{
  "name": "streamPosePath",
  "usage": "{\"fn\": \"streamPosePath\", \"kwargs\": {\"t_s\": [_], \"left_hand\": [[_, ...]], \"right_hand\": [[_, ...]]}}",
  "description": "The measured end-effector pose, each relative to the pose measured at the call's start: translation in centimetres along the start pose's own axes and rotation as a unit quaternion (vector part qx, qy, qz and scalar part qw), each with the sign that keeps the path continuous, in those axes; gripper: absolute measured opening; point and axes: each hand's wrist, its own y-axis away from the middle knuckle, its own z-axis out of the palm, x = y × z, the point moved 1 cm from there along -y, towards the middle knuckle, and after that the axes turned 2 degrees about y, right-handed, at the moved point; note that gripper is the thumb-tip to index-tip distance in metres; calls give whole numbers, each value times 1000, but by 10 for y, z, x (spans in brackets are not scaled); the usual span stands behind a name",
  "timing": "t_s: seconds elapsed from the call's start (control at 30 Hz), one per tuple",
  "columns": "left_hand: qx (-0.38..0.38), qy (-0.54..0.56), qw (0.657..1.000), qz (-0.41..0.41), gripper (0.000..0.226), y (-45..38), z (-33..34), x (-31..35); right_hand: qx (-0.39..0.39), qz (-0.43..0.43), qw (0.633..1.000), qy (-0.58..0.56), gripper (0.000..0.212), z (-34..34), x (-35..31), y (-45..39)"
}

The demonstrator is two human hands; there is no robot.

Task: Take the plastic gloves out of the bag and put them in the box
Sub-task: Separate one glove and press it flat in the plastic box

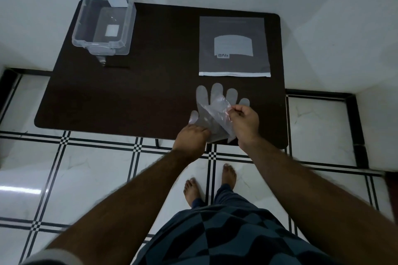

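Note:
Clear plastic gloves (212, 104) lie fingers-up on the dark table near its front right edge. My right hand (244, 123) pinches a corner of the top glove and has folded it up off the one beneath. At the gloves' lower left, my left hand (191, 136) presses down on the cuff, fingers curled. The flat grey bag (233, 46) lies behind the gloves, its white-edged mouth facing me. A clear plastic box (103, 20) stands open at the table's far left corner.
The dark table (120, 97) stands against a white wall, over a white tiled floor with black lines. My bare feet show below the table's front edge.

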Motion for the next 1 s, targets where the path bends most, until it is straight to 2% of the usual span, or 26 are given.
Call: {"fn": "streamPosePath", "kwargs": {"t_s": [0.2,0.37,0.57,0.8,1.0], "left_hand": [[-24,-17,999,17,41,12,5,-8],[43,56,997,25,34,-5,-16,3],[-9,40,999,17,48,-55,-22,18],[-92,-2,996,21,85,-54,-2,9],[-97,-11,994,39,87,-46,10,1]], "right_hand": [[21,5,999,-33,16,-16,-12,-13],[14,8,1000,-8,19,-22,-22,-16],[32,12,999,-20,15,-26,-33,-20],[41,12,999,-24,11,-39,-43,-27],[57,-2,998,-38,12,-48,-61,-33]]}}
